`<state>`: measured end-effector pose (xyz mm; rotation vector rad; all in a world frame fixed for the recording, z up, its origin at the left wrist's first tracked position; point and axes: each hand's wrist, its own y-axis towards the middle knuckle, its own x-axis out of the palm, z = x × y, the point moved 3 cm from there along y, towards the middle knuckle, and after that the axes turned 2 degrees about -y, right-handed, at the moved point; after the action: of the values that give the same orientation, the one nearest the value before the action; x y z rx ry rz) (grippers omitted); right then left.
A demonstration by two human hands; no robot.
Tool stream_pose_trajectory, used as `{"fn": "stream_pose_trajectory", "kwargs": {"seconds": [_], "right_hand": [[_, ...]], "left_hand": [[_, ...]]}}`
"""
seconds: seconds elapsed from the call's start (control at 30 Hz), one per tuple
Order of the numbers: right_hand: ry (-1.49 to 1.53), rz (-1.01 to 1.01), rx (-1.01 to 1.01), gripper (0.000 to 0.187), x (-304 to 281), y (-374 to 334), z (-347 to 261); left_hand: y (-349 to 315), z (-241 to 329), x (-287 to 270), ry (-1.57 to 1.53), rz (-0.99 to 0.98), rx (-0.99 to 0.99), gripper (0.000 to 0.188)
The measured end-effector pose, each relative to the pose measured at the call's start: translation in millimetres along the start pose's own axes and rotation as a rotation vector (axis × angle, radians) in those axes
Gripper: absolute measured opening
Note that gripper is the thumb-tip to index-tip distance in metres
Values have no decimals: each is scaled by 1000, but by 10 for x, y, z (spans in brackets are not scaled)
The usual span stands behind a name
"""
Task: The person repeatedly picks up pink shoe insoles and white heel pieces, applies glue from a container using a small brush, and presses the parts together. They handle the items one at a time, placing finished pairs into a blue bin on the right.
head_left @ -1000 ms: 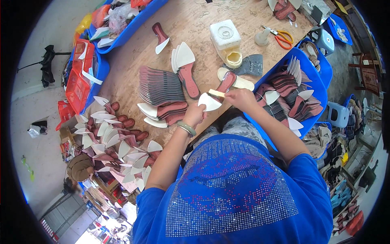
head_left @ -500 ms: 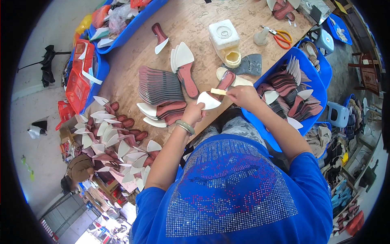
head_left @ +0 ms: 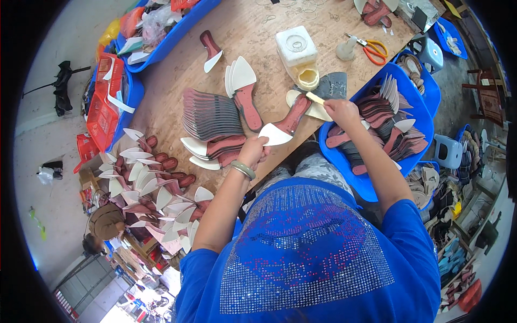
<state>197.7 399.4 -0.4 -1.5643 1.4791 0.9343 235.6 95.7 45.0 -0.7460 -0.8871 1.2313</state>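
My left hand (head_left: 253, 153) pinches the white toe end of a shoe insole (head_left: 296, 115), whose dark red heel part points away from me. In my right hand (head_left: 342, 112) is a flat, pale yellow brush (head_left: 314, 98); its tip touches or lies just over the heel end. Whether it has bristles is too small to see. Beneath the heel lies a cream insole-shaped piece (head_left: 319, 111), partly covered. Left of the held insole are a fanned stack of dark red insoles (head_left: 211, 116) and several with white toes (head_left: 243, 75).
A yellow-crusted pot (head_left: 308, 78) adjoins a white block (head_left: 296, 45). Orange-handled pliers (head_left: 375, 49) lie farther right. A blue bin (head_left: 371, 185) of insoles stands by my right arm. More white-toed insoles (head_left: 145, 177) crowd the left. A person (head_left: 105, 222) appears at lower left.
My right hand has moved right and slightly away with the brush, from the insole's middle to its heel end. My left hand keeps its hold, shifted slightly left.
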Motion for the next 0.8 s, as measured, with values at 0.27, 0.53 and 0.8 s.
{"fn": "stream_pose_trajectory", "kwargs": {"seconds": [0.27, 0.53, 0.8], "right_hand": [[334, -85, 9, 19, -23, -747, -466], [907, -267, 284, 22, -191, -636, -666], [799, -272, 11, 23, -185, -254, -1372]], "left_hand": [[-1, 6, 0, -31, -9, -16, 16], [-248, 88, 35, 135, -13, 62, 18], [-375, 117, -29, 210, 84, 165, 16]]}}
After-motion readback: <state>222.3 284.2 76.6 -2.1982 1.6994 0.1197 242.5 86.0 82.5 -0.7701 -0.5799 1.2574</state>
